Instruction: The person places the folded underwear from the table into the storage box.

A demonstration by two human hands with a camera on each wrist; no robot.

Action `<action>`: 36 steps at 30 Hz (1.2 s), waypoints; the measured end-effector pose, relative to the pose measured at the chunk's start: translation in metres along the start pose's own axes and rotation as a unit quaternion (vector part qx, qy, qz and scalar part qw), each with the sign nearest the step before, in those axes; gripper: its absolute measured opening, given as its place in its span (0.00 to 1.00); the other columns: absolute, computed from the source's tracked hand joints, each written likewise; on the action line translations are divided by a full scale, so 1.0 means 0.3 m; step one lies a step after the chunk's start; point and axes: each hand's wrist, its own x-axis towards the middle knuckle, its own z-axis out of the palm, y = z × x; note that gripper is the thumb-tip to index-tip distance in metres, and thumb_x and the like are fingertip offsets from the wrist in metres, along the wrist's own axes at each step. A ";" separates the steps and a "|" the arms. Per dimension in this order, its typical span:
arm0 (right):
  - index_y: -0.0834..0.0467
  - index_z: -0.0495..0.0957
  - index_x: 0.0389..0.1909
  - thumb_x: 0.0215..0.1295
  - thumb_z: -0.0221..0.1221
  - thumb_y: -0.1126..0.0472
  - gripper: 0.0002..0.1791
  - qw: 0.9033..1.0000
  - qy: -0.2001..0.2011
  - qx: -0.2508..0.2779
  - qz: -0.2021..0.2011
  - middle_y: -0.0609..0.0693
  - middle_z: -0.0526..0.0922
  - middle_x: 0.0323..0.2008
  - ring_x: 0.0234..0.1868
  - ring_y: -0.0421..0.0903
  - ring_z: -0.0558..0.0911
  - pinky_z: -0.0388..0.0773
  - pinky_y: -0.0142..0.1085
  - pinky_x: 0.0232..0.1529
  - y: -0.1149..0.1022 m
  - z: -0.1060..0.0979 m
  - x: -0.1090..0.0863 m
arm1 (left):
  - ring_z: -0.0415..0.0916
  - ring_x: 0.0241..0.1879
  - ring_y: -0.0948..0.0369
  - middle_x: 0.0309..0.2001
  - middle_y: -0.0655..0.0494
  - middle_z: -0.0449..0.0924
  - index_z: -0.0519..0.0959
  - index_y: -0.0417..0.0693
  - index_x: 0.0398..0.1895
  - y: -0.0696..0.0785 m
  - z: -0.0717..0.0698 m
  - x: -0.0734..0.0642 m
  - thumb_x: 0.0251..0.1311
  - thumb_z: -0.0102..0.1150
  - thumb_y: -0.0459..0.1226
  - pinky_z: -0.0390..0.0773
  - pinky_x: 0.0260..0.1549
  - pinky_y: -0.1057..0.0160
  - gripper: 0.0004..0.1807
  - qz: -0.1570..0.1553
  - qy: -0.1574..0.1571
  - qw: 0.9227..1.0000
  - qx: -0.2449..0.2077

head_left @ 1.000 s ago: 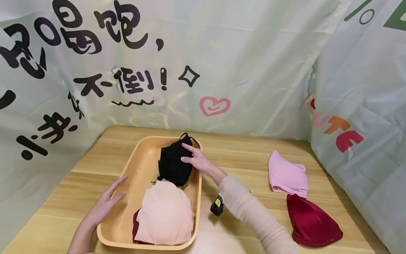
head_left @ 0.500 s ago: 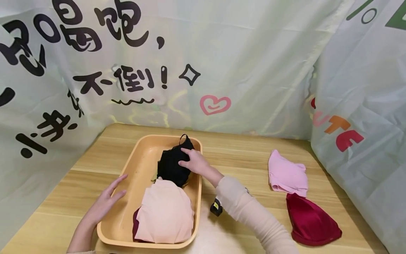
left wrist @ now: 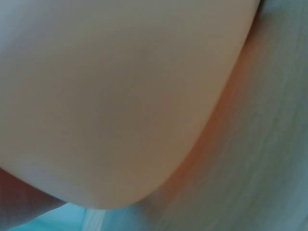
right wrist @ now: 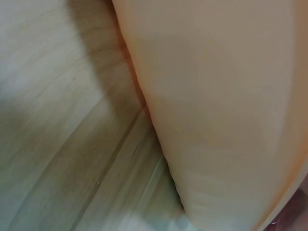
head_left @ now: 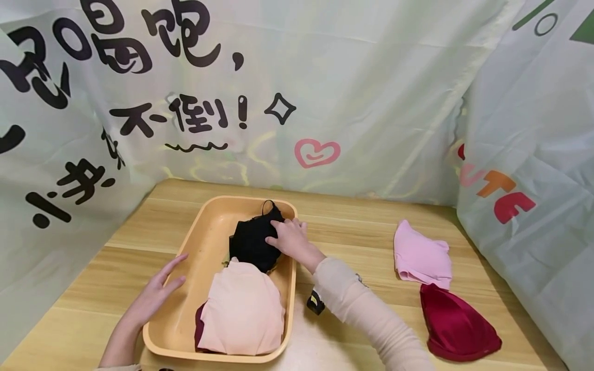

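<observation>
An orange plastic tray holds folded bras. A black bra with thin straps lies at its far right, and a pale pink bra lies in the near part with dark red fabric peeking out at its left. My right hand is over the tray's right rim, thumb and index finger touching the black bra's right side. My left hand rests at the left rim with fingers extended, holding nothing. Both wrist views are filled mostly by the tray's outer wall, and no fingers are clear there.
On the right of the wooden table lie a lilac bra and a dark red bra, their edges close together. A small black object with a yellow mark sits beside my right forearm. Printed white cloth hangs behind.
My right hand has drawn slightly nearer and settled at the right rim. The black bra has shifted a little toward me and lies flatter. My left hand has stayed put.
</observation>
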 end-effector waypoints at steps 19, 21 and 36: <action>0.54 0.74 0.55 0.60 0.57 0.48 0.24 0.998 0.049 -0.003 -0.040 0.56 0.80 0.47 0.47 0.57 0.75 0.72 0.48 0.45 0.042 -0.046 -0.036 | 0.43 0.63 0.35 0.66 0.31 0.50 0.55 0.36 0.66 0.006 0.004 0.007 0.65 0.46 0.35 0.48 0.54 0.31 0.28 -0.006 0.000 1.000 0.013; 0.55 0.74 0.55 0.60 0.58 0.49 0.24 0.997 0.054 0.011 -0.049 0.55 0.81 0.45 0.45 0.56 0.76 0.74 0.46 0.42 0.055 -0.047 -0.040 | 0.44 0.62 0.36 0.66 0.32 0.51 0.56 0.37 0.66 0.003 0.003 0.006 0.65 0.46 0.35 0.49 0.54 0.32 0.28 -0.007 0.003 1.000 0.020; 0.65 0.72 0.53 0.63 0.54 0.57 0.20 0.971 0.052 0.220 -0.077 0.54 0.82 0.35 0.33 0.45 0.78 0.74 0.34 0.30 0.140 -0.075 -0.117 | 0.46 0.65 0.57 0.66 0.36 0.54 0.56 0.42 0.67 -0.006 0.005 -0.002 0.66 0.46 0.37 0.50 0.58 0.75 0.27 -0.008 0.010 0.999 0.043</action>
